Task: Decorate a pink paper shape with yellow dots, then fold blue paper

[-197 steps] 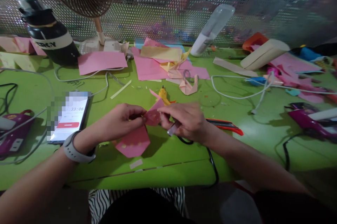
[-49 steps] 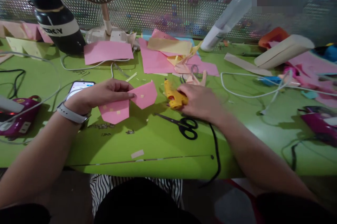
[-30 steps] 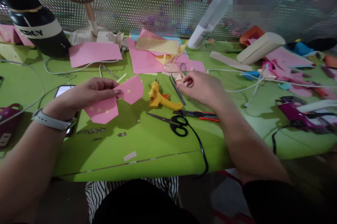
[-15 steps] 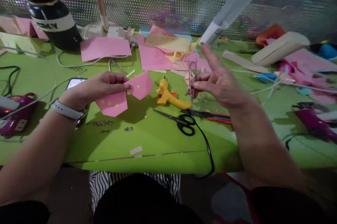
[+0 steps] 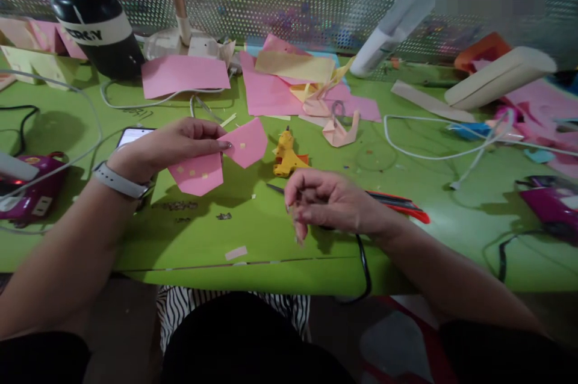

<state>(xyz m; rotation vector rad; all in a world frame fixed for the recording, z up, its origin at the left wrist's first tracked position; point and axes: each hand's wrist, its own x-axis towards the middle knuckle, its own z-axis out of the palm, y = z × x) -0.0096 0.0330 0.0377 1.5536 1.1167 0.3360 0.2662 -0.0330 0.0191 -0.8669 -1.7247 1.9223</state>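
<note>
Matt paper above a smooth, slightly shiny table (image 5: pixel 180 248).
The pink pieces (image 5: pixel 196 174) are of thin paper, flat and matt. The glue gun (image 5: pixel 285 152) seems to be of smooth, hard plastic. The perforated screen (image 5: pixel 280 5) looks like metal, the watch strap (image 5: pixel 120 180) is smooth and matt, and the striped fabric (image 5: pixel 180 312) looks like soft cloth.

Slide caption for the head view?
Left hand holds pink paper; right hand partly covers scissors near a yellow glue gun.

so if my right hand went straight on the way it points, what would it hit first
Probably the pink paper held in your left hand, though depth is unclear and your right hand might pass under it.
</note>
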